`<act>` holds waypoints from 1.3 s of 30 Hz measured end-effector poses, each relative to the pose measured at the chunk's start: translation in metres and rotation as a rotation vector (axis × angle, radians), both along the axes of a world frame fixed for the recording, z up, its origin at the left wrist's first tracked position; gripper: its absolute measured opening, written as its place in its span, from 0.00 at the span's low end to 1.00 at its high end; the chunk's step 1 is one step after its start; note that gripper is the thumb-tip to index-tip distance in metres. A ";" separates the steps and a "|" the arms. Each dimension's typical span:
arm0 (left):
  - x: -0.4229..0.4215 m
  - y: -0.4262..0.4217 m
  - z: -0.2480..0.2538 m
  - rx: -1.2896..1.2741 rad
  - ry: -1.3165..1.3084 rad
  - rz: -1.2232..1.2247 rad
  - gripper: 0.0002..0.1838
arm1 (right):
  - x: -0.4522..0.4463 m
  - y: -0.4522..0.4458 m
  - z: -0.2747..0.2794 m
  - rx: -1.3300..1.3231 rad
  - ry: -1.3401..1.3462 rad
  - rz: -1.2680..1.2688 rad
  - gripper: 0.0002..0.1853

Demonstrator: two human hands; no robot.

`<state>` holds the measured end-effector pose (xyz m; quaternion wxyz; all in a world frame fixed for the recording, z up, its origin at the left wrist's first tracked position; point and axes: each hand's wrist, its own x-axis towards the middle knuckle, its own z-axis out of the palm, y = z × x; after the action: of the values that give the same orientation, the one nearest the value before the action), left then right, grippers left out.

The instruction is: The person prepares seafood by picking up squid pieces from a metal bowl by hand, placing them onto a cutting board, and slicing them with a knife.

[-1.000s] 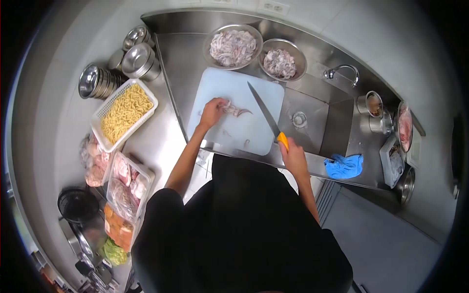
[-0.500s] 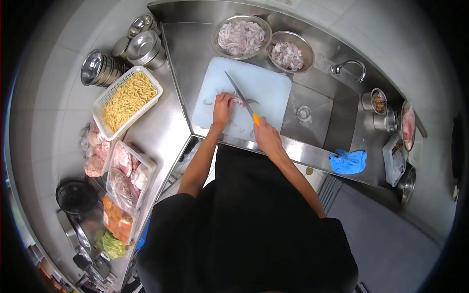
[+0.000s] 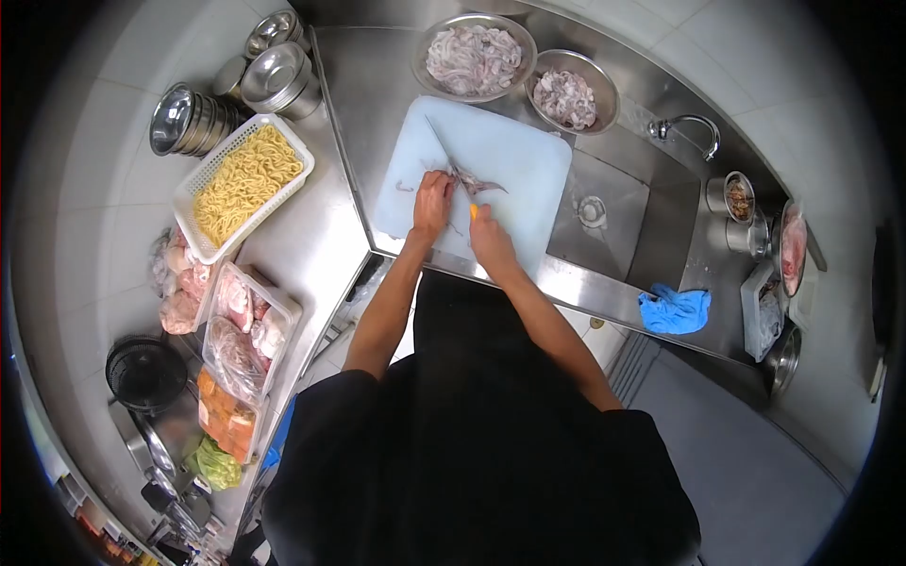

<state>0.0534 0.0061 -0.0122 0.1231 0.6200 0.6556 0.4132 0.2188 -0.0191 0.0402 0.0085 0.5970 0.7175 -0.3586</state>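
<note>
A pale blue cutting board [image 3: 528, 170] lies in front of me. On it, my right hand [image 3: 489, 238] grips the orange handle of a kitchen knife [image 3: 440, 141], whose long blade points up and left across the board. My left hand [image 3: 434, 201] is closed, with curled fingers pressing on a piece of squid [image 3: 483, 185] beside the blade. Part of the squid shows to the right of the knife; the rest is hidden under the fingers. A few thin scraps lie around on the board.
Behind the board stand a large bowl of cut squid [image 3: 474, 60] and a smaller squid bowl [image 3: 566, 99]. To the right are a sink [image 3: 596, 184], a faucet [image 3: 694, 123] and a blue cloth [image 3: 675, 309]. At left sit a noodle basket [image 3: 307, 162] and a meat container [image 3: 283, 311].
My right hand and the knife have shifted left, bringing the blade close beside the left fingers. The left hand has stayed nearly in place on the squid. The whole view has shifted slightly.
</note>
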 end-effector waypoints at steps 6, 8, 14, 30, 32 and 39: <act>-0.007 0.002 0.011 -0.141 0.038 0.067 0.11 | 0.019 -0.002 0.008 0.048 0.036 0.004 0.15; -0.001 0.002 0.029 -0.105 0.067 0.128 0.11 | 0.023 -0.005 0.000 0.064 0.059 0.016 0.17; 0.002 0.014 0.004 -0.020 -0.001 0.055 0.07 | 0.023 -0.008 0.013 0.036 -0.036 0.093 0.16; -0.010 0.005 0.002 -0.096 0.004 0.005 0.08 | 0.047 -0.015 0.012 -0.024 -0.014 0.052 0.17; -0.013 -0.003 0.001 -0.115 0.012 0.003 0.08 | 0.088 -0.046 0.014 0.027 -0.063 0.119 0.16; -0.025 -0.021 0.005 -0.050 0.045 0.105 0.08 | 0.189 -0.086 0.063 -0.023 -0.106 0.055 0.20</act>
<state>0.0280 -0.0146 -0.0070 0.1019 0.5906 0.6999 0.3886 0.4081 -0.1049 0.1035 0.0630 0.5952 0.7281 -0.3342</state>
